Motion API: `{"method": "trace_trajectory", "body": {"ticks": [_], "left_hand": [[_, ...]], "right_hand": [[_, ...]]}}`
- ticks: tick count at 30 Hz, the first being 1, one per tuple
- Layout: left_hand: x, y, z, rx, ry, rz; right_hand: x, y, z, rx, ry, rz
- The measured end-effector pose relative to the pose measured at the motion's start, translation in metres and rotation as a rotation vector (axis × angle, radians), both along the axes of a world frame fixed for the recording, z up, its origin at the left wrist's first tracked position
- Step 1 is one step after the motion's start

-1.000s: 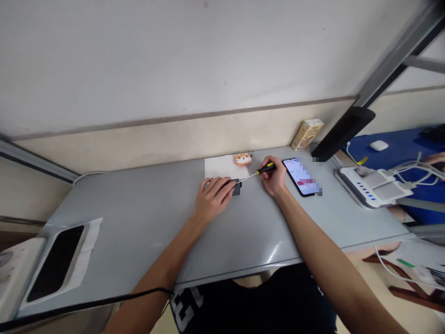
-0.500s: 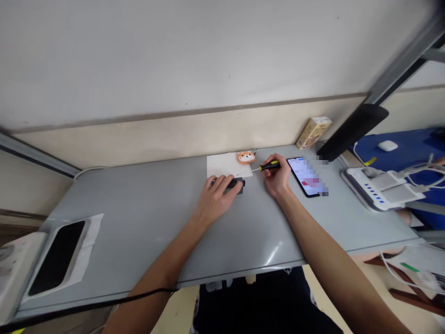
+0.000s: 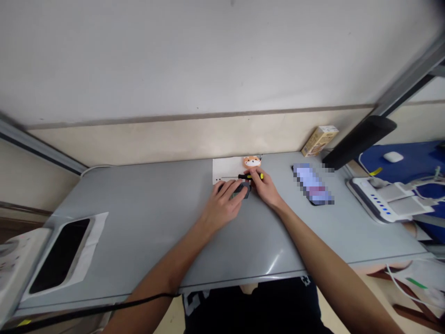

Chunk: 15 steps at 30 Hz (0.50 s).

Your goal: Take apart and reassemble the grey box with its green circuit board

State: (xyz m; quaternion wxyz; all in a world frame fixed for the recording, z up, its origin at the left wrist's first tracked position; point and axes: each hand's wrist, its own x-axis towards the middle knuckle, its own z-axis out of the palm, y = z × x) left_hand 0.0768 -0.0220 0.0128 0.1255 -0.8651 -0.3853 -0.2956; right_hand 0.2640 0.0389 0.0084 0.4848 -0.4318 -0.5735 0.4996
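Observation:
A small dark grey block-like device [image 3: 246,190] rests on the table under my left hand [image 3: 224,204], whose fingers are closed round it and hide much of it. My right hand [image 3: 264,186] grips a black and yellow screwdriver [image 3: 245,176] by its handle. Its thin shaft points left and lies low over a white sheet of paper [image 3: 226,164], with the tip close to a few tiny black pieces [image 3: 218,179], perhaps screws. Just behind my right hand sits an orange and white animal-faced case [image 3: 252,161].
To the right lie a lit phone [image 3: 313,183], a carton [image 3: 320,140], a black cylinder [image 3: 359,141] and a white power strip [image 3: 378,199] with plugs. A dark-screened phone [image 3: 60,255] lies at left on paper. A black cable [image 3: 114,306] crosses the front edge.
My right hand has moved left with the screwdriver, whose shaft has swung from the device to over the paper. My left hand stays on the device. The view has shifted slightly.

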Motion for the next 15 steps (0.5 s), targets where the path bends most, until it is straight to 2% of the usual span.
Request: {"method": "trace_trajectory", "body": {"ticks": [7, 15], "left_hand": [[-0.015, -0.003, 0.0, -0.029, 0.005, -0.081], [-0.015, -0.009, 0.005, -0.02, -0.074, -0.098]], "right_hand": [[0.003, 0.001, -0.004, -0.036, -0.05, 0.002], [0.002, -0.001, -0.004, -0.01, -0.106, 0.053]]}}
